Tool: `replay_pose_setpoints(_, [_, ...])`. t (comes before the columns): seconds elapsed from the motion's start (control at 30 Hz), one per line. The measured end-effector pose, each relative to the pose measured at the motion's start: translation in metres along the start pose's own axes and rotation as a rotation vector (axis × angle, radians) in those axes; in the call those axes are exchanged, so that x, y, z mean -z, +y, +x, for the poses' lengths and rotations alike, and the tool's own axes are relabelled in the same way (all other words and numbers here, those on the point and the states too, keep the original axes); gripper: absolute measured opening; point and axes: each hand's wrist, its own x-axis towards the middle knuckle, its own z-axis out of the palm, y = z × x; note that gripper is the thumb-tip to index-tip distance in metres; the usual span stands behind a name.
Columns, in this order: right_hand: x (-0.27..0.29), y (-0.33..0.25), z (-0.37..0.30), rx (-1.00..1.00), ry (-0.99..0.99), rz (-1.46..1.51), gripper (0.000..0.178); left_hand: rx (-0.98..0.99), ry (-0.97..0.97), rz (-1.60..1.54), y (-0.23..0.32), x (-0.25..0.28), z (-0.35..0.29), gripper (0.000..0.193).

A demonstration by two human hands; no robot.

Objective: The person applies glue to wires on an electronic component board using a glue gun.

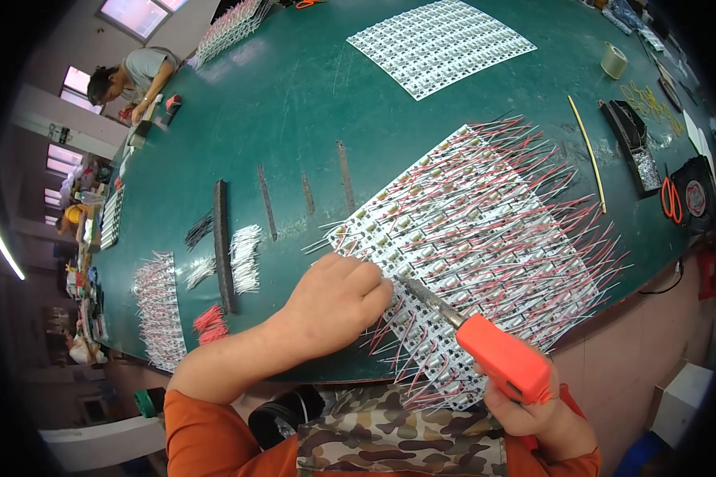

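A white panel of small circuit boards [356, 232] lies on the green table in front of me, with rows of red, white and dark wires sticking out from it. My right hand [525, 413] is wrapped round the handle of an orange soldering gun [503, 358]. Its metal tip touches or hovers just over the panel, close beside my left fingers. At the panel's left edge, my left hand [336, 300] is closed with the fingertips pinched together; whatever they hold is hidden behind the knuckles.
Bundles of white wires [245, 258] and red wires [210, 324] lie left, beside a dark bar [223, 246]. Another wired panel [159, 310] sits farther left, a bare panel [441, 44] at the back. Right are orange scissors [671, 200] and a black tray [630, 147]. A co-worker [139, 75] sits far left.
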Motion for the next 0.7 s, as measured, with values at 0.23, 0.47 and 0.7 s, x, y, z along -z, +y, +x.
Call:
replay_pose_setpoints(0.23, [-0.001, -0.001, 0.005, 0.031, 0.001, -0.071, 0.066, 0.018, -0.095, -0.01, -0.002, 0.004, 0.0, 0.023])
replay_pose_setpoints(0.47, [-0.002, -0.004, 0.008, 0.008, -0.013, -0.035, 0.066, -0.007, -0.033, -0.01, -0.001, 0.003, 0.003, 0.009])
replay_pose_setpoints(0.7, [0.001, -0.008, 0.011, -0.018, -0.034, -0.02, 0.066, 0.001, -0.09, -0.001, 0.0, 0.006, 0.008, 0.008])
